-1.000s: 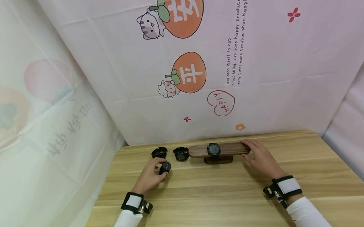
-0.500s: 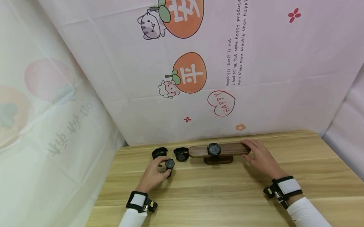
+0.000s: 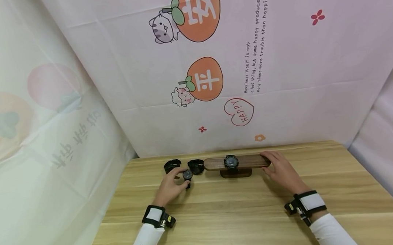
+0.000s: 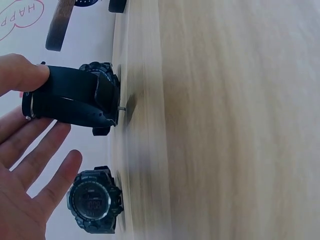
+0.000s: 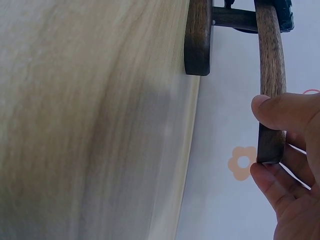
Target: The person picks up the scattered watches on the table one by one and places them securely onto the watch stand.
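Observation:
Between thumb and fingers my left hand (image 3: 169, 186) pinches a black wristwatch (image 3: 187, 175). In the left wrist view that held watch (image 4: 70, 95) shows its closed strap, lifted off the tabletop. My right hand (image 3: 282, 171) grips the right end of a dark wooden watch stand (image 3: 214, 163); in the right wrist view the thumb lies on one face of its bar (image 5: 271, 55), fingers behind. One black digital watch (image 3: 231, 161) is strapped around the middle of the bar. Two more black watches lie on the table: one (image 3: 196, 167) just left of the stand, another (image 3: 172, 165) farther left.
The stand's wooden foot (image 3: 235, 173) rests near the back edge of the light wooden table (image 3: 220, 216). A white printed cloth (image 3: 281, 108) hangs directly behind the table. Another cloth (image 3: 70, 179) hangs along the left side.
My left hand has carried the watch to the right and slightly away from me, closer to the stand's left end. My right hand and the stand stay in place.

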Demonstrator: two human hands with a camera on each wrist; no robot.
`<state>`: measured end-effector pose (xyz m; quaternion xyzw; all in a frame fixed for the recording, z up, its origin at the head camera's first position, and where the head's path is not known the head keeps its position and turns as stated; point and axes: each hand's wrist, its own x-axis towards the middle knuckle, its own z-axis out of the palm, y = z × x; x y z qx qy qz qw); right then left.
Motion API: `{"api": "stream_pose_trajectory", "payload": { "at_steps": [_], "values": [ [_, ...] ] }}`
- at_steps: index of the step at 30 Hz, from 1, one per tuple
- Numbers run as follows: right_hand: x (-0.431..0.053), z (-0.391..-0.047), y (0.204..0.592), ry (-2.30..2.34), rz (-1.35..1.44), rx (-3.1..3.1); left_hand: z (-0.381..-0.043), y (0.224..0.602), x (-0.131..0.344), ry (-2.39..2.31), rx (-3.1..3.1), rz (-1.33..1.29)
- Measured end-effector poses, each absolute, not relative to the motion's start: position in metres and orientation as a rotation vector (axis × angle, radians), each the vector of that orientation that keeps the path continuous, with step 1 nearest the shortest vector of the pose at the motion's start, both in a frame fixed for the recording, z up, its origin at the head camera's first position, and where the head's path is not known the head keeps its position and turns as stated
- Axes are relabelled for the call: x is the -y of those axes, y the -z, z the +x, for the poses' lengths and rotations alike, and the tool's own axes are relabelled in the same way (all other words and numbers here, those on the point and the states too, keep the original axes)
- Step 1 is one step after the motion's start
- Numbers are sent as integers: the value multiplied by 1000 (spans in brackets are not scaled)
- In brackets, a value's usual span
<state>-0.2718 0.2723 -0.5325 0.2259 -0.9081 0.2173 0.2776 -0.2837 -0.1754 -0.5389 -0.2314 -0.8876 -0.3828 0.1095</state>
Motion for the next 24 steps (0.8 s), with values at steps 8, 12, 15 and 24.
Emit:
{"api": "stream_pose_trajectory", "payload": {
  "at_steps": [8,12,15,24],
  "values": [
    [-272,-271,532,-598,604,2445,-287,543,169,1186,2525,-724],
    [-272,-271,533,-602,603,2443,-290,543,166,1200,2507,-730],
    [-272,-271,532,-603,607,2438,-290,542,163,1211,2499,-727],
    [-272,-271,533,-607,592,2451,-290,540,155,1191,2469,-714]
  ]
}}
